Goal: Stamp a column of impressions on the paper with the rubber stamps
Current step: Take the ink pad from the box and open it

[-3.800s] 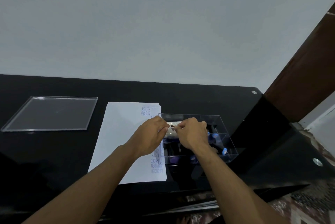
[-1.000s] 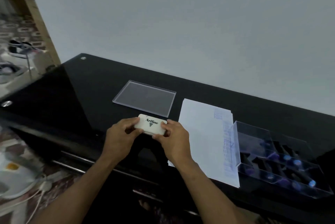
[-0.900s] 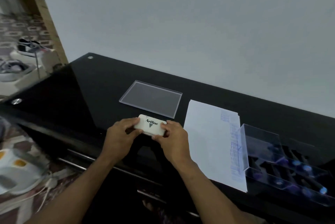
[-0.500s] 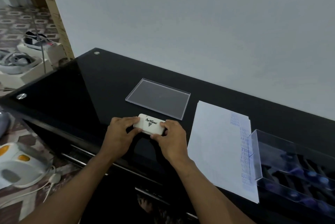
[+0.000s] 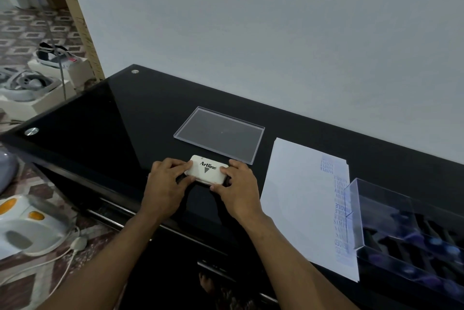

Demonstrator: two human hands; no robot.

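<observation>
A white ink pad case point(image 5: 207, 168) printed "Artline" lies closed on the black glass table point(image 5: 130, 119). My left hand point(image 5: 167, 184) grips its left end and my right hand point(image 5: 238, 188) grips its right end, fingers curled round the edges. To the right lies the white paper point(image 5: 298, 194) with a column of blue impressions down its right side. A clear plastic box point(image 5: 391, 212) holding several dark rubber stamps with purple tops stands on the paper's right edge.
A clear acrylic lid point(image 5: 221, 132) lies flat behind the ink pad. The grey wall rises behind the table. On the floor at left are a white appliance point(image 5: 27, 227) with a cord and shoes on boxes point(image 5: 50, 58).
Both hands carried the ink pad out of the stamp box to the table left of the paper. In the last second the pad has settled lower onto the table; the view swung left.
</observation>
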